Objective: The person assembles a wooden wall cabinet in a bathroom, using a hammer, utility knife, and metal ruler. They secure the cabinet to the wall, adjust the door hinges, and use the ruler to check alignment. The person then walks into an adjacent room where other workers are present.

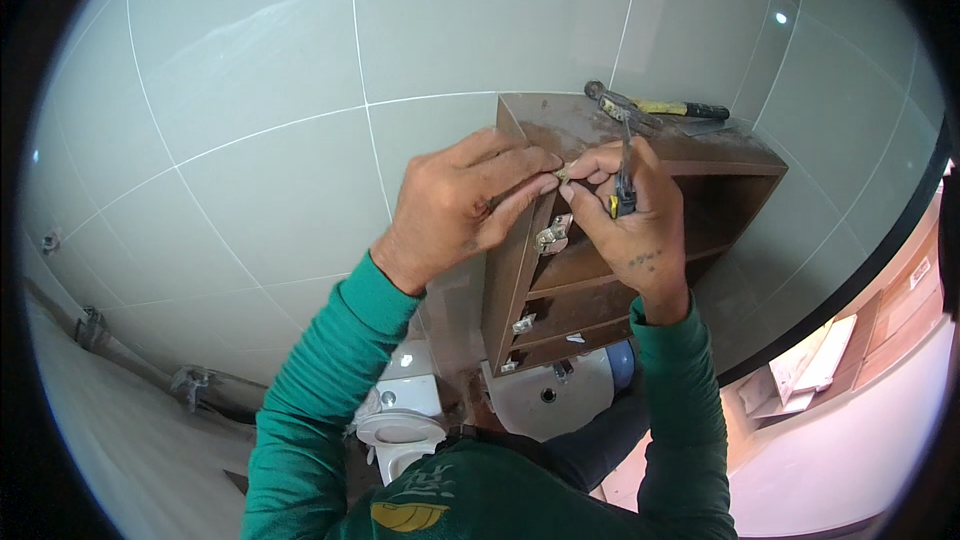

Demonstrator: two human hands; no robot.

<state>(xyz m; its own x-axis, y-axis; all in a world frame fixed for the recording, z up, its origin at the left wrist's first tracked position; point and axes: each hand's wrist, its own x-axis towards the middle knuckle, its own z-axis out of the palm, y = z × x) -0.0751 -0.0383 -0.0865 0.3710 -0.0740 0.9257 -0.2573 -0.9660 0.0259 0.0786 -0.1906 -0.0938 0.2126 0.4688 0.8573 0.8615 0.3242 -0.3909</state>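
Note:
My left hand (462, 202) and my right hand (640, 225) meet at the upper front corner of a brown wooden cabinet (510, 260) on the wall. Between their fingertips is a small pale piece (563, 174), too small to name; thumb and forefinger of each hand close on it. Tucked in my right palm is a slim hand tool (624, 185) with a black and yellow handle; its kind is unclear. Metal hinges, the top one (553, 235) just below my fingers, sit along the cabinet's left front edge. No door hangs on them.
On the dusty cabinet top lies a hammer (680, 109) with a yellow and black handle, beside other metal tools. Below are a white sink (500, 406) and a toilet (400, 428). Grey tiled wall (260, 140) stands behind. Pipe fittings (192, 380) stick out at left.

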